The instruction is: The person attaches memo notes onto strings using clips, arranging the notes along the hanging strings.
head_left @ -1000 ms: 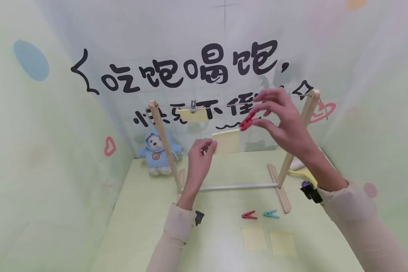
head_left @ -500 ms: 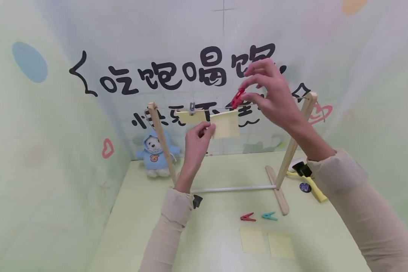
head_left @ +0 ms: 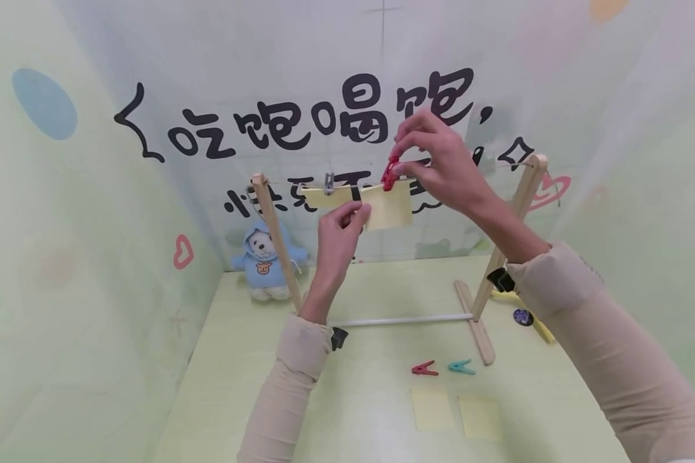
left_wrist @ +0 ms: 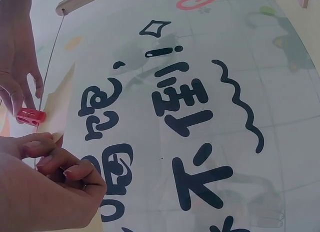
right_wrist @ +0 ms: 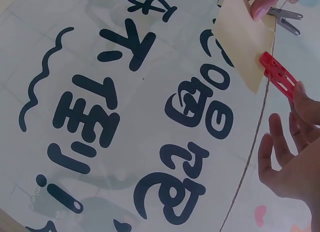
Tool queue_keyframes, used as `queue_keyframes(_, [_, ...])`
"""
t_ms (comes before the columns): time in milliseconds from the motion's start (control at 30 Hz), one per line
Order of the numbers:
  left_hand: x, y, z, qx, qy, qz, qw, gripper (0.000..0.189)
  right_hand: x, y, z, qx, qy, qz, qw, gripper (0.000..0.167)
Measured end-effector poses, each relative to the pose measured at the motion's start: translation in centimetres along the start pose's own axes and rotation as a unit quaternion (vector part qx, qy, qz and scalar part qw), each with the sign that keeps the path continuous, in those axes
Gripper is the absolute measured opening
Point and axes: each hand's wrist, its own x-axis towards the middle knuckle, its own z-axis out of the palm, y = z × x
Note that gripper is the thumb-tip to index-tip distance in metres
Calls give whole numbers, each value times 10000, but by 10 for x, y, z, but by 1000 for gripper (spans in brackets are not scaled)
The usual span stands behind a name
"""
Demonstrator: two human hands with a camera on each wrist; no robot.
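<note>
My left hand [head_left: 340, 235] pinches the left edge of a pale yellow paper note [head_left: 389, 209] between thumb and fingers, up at the string [right_wrist: 255, 137] of a wooden rack. My right hand [head_left: 440, 164] pinches a red clothespin [head_left: 389, 175] by its handle end. The clothespin's nose overlaps the note's top edge at the string, as the right wrist view shows from the side. Left of this note, another yellow note [head_left: 318, 197] hangs from the string under a grey clothespin [head_left: 329, 183]. In the left wrist view the red clothespin [left_wrist: 31, 117] sits just beyond my left fingers.
On the table lie a red clothespin [head_left: 425, 368], a teal clothespin [head_left: 462, 366] and two yellow notes [head_left: 432, 409]. The rack's wooden posts [head_left: 278, 238] flank the hands, with a white bar [head_left: 402, 319] below. A blue-hooded plush toy [head_left: 266, 263] sits behind at left.
Both hands have risen to the string, the left with the note and the right with the red clothespin. The clothespin has moved left and down onto the note's top edge.
</note>
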Motion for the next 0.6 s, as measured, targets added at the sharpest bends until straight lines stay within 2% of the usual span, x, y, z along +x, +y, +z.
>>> queue_keyframes(267, [4,2,-2,-22,4,192,9998,25,1,-4,6,-221,-291,101,9993,13])
queue_keyframes(600, [5,3,-6,-123,-82,0,9999,25,0,-8,4,-397,-689,237,9966,26])
